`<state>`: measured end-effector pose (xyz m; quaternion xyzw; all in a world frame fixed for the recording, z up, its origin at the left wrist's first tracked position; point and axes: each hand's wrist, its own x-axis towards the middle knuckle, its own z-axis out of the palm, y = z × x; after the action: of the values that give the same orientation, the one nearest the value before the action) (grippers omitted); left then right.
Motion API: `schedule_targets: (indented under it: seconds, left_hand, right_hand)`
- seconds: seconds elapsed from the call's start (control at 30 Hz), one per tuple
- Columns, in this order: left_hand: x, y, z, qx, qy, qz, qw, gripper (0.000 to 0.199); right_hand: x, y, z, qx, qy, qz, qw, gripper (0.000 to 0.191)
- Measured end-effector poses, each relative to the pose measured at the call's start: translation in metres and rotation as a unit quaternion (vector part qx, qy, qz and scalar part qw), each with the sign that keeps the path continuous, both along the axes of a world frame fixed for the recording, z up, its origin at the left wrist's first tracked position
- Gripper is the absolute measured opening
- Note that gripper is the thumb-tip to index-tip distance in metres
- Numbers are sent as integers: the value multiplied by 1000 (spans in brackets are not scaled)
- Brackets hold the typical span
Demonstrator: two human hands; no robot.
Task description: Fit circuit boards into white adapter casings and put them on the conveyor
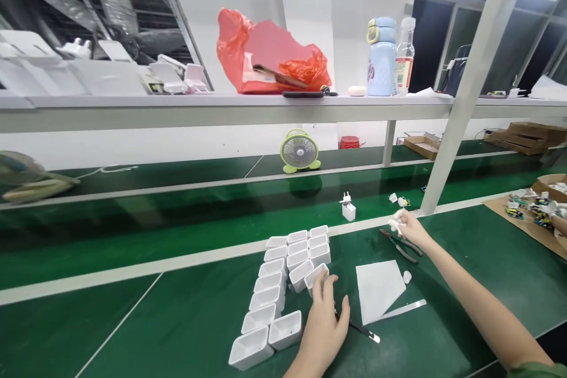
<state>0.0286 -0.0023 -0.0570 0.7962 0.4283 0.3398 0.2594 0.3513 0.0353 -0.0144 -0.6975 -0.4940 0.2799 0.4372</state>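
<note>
Has open-topped white boxes [269, 281] in rows at six o'clock. Touches an end box [312, 277] with the left hand [325, 318] between five and six; cannot tell whether gripping it. Has a slim dark tool [362, 331] at five, a white sheet [378, 288] between four and five, pliers [393, 238] at four. Pinches a small white piece [396, 222] in the right hand [415, 231] between three and four.

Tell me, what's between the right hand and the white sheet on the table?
In the head view, the pliers lie between the right hand and the white sheet.
</note>
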Motion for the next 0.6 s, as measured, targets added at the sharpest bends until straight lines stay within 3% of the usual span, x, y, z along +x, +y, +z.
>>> schedule_targets:
  seconds: [0.2,0.33,0.43,0.6]
  left_hand:
    - [1,17,-8,80,28,43,995,30]
    - [4,27,-12,91,77,82,989,28]
    - [4,30,-13,101,95,101,985,24]
    - [-3,31,-13,149,109,116,976,24]
  right_hand:
    - [13,-51,-5,77,58,-25,995,30]
    - [6,-60,2,127,72,-14,989,32]
    - [-6,-66,8,140,70,3,988,21]
    - [-35,-74,2,129,33,37,990,17]
